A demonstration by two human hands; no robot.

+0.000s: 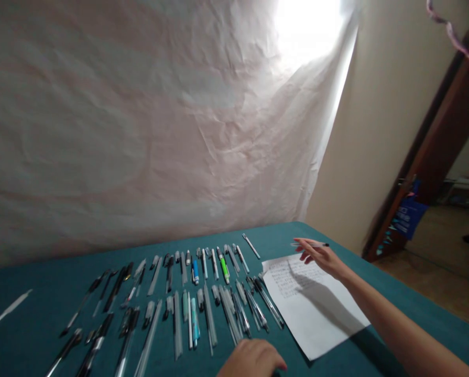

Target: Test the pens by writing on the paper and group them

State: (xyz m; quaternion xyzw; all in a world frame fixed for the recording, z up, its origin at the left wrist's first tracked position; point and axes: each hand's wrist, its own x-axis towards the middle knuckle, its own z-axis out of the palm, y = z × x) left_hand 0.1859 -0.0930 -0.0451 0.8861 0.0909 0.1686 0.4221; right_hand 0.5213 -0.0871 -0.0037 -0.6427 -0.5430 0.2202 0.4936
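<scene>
My right hand (316, 255) is raised over the upper part of a sheet of white paper (316, 319) and grips a slim pen (320, 244) with a dark end. Lines of handwriting cover the top part of that sheet, and my arm's shadow falls across it. At the bottom edge, my left hand (252, 360) is curled closed near the lower ends of the clear pens (228, 317). A small dark bit shows below its thumb; what it is, I cannot make out. Part of the hand is cut off by the frame.
Two rough rows of pens and loose caps lie on the green tablecloth (18, 277), among them a bright green pen (223, 267) and a blue one (195, 272). A single white pen (251, 246) lies behind. Pale sheeting (140, 131) hangs beyond the table; a door (431, 152) stands at right.
</scene>
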